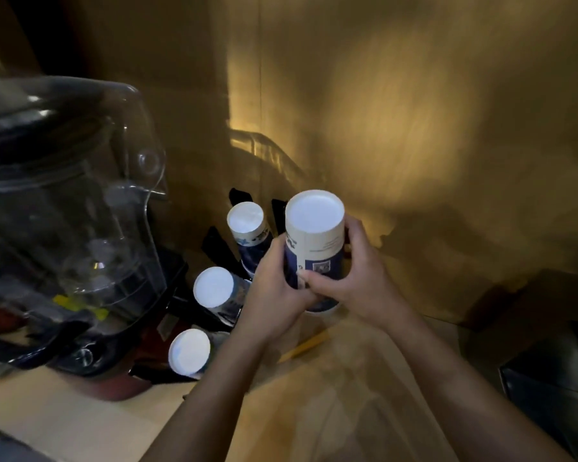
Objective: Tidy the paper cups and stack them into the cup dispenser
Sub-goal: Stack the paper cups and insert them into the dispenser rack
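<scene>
Nearest the camera, two bare forearms reach up from the bottom edge of the frame over a pale wooden counter (80,425), meeting a little right of centre. Both hands are wrapped around one upside-down paper cup stack (314,248): the left hand (274,291) curls against its lower left side, and the right hand (351,278) clasps it from the right, thumb laid across the blue printed band. The white bottom of the held stack faces upward, with a cream strip below it and dark blue print under that.

Just left of the hands, in the lower centre of the frame, stands a black cup dispenser (221,251) with upright arms. Three more inverted cup stacks sit in it, their white bases showing: the closest one (189,351) at lower centre, a middle one (213,286) above it, and a far one (246,216) just beside the held stack.

Filling the left side of the frame is a blender with a clear plastic cover (80,201) on a dark base. Behind everything, across the upper frame, a brown wall (414,111) catches a warm patch of light.
</scene>
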Action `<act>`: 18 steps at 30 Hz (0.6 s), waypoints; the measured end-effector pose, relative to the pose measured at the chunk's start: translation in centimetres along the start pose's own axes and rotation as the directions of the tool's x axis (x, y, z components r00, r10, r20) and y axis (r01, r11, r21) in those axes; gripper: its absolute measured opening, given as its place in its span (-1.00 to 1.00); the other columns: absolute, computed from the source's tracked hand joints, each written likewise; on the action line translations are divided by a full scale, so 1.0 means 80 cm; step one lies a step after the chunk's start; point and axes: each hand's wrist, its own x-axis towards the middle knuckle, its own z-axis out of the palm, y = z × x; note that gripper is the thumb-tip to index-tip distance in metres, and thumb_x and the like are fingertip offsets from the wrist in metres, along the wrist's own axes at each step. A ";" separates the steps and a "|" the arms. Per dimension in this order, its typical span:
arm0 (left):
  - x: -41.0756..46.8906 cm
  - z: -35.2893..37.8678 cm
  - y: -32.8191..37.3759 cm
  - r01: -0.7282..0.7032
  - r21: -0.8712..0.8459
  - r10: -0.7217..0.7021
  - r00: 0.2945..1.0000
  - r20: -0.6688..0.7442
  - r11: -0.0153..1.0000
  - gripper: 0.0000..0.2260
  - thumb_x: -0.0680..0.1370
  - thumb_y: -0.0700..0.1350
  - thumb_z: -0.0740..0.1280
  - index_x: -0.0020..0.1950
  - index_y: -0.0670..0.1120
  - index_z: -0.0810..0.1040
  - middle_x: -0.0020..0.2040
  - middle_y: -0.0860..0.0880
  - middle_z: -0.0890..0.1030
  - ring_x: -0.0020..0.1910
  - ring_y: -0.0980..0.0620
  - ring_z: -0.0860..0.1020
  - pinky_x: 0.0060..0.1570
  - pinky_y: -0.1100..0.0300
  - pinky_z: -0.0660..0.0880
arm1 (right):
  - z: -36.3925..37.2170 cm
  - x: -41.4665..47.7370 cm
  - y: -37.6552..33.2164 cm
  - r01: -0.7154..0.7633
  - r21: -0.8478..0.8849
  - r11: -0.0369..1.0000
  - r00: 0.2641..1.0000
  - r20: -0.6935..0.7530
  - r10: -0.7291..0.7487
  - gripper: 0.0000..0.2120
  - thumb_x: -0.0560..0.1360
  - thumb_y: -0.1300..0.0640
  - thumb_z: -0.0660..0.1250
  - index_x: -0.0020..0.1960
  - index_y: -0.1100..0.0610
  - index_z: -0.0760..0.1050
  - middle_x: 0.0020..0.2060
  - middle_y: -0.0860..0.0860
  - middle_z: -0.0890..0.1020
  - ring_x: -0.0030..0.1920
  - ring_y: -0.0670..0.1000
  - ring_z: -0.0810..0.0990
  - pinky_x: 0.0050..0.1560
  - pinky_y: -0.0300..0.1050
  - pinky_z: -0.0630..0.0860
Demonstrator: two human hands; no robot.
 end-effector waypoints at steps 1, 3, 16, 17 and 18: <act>0.000 -0.008 0.009 -0.020 0.014 0.020 1.000 -0.021 1.000 -0.35 0.30 -0.14 0.52 0.17 0.36 0.30 0.19 0.23 0.53 0.19 0.29 0.50 0.09 0.39 0.51 | 0.000 0.005 -0.011 0.025 0.007 1.000 1.000 0.005 -0.025 -0.31 0.19 -0.18 0.46 0.18 -0.38 0.13 0.11 -0.37 0.38 0.17 -0.30 0.40 0.05 -0.40 0.46; 0.005 -0.028 0.029 -0.051 0.058 0.054 0.997 -0.062 0.997 -0.39 0.28 -0.06 0.50 0.15 0.39 0.28 0.16 0.27 0.52 0.18 0.32 0.49 0.08 0.45 0.48 | 0.001 0.018 -0.032 0.089 0.005 0.996 0.996 0.016 -0.089 -0.30 0.22 -0.14 0.47 0.22 -0.33 0.14 0.12 -0.35 0.37 0.19 -0.25 0.40 0.10 -0.32 0.45; 0.087 -0.125 0.047 -0.033 0.374 0.121 0.969 -0.215 0.927 -0.31 0.28 -0.08 0.51 0.35 -0.02 0.31 0.16 0.03 0.36 0.16 0.08 0.39 0.11 0.20 0.37 | 0.050 0.131 -0.076 0.152 -0.034 0.988 0.988 0.022 -0.152 -0.24 0.24 -0.07 0.51 0.31 -0.04 0.17 0.21 -0.06 0.44 0.21 -0.03 0.43 0.16 -0.02 0.48; 0.089 -0.126 0.040 -0.031 0.366 0.114 0.972 -0.207 0.930 -0.31 0.27 -0.06 0.51 0.34 -0.02 0.31 0.18 0.02 0.40 0.17 0.08 0.41 0.12 0.17 0.41 | 0.054 0.133 -0.070 0.132 -0.034 0.991 0.991 0.022 -0.131 -0.23 0.23 -0.07 0.51 0.30 -0.04 0.17 0.23 -0.03 0.46 0.22 0.00 0.44 0.17 0.00 0.48; 0.091 -0.126 0.032 -0.025 0.351 0.102 0.974 -0.200 0.936 -0.30 0.26 -0.03 0.52 0.33 -0.02 0.31 0.21 0.00 0.43 0.18 0.07 0.44 0.14 0.12 0.46 | 0.058 0.135 -0.063 0.103 -0.014 0.995 0.994 0.023 -0.102 -0.24 0.23 -0.08 0.51 0.30 -0.04 0.18 0.22 -0.03 0.47 0.21 -0.01 0.45 0.16 -0.01 0.49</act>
